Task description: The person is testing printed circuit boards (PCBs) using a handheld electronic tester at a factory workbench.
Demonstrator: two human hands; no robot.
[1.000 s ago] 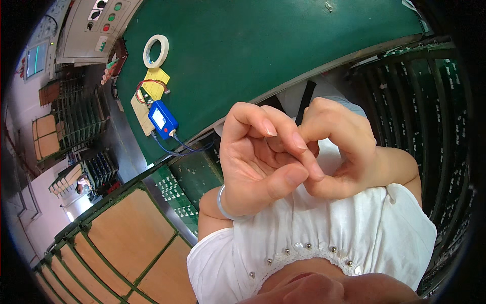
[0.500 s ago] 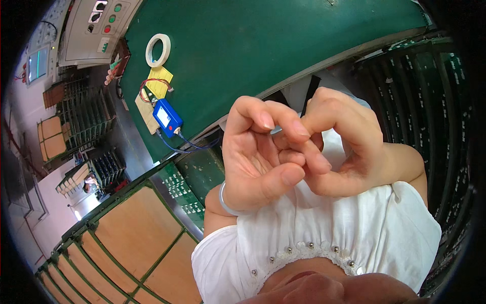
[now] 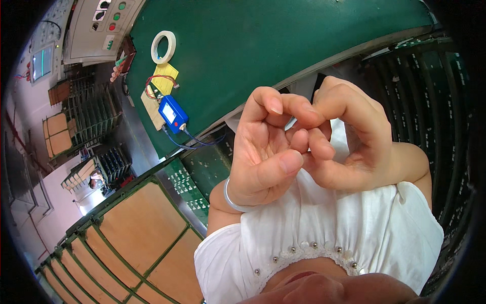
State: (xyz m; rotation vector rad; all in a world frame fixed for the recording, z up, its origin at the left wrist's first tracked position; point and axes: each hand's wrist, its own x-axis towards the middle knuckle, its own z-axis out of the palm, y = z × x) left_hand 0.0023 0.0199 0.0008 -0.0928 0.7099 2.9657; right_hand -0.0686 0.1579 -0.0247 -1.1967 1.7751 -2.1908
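Note:
My left hand (image 3: 260, 159) and my right hand (image 3: 357, 147) are raised together close in front of my chest, over a white top with small studs (image 3: 324, 238). The palm of the left hand faces me, and its curled fingertips touch the bent fingers of the right hand. I see no object in either hand. A thin silver bracelet (image 3: 230, 198) circles my left wrist. Behind the hands lies a green table (image 3: 283, 45).
On the table's left end sit a white tape roll (image 3: 163, 46), a yellow pad (image 3: 165, 79) and a blue box with wires (image 3: 173, 113). A grey control panel (image 3: 101, 25) stands beyond it. Racks of green circuit boards (image 3: 430, 101) stand at right, wood-panelled trays (image 3: 136, 228) at lower left.
The hands stay joined in front of my chest. Only the fingertips shift a little against each other, and the view drifts slightly.

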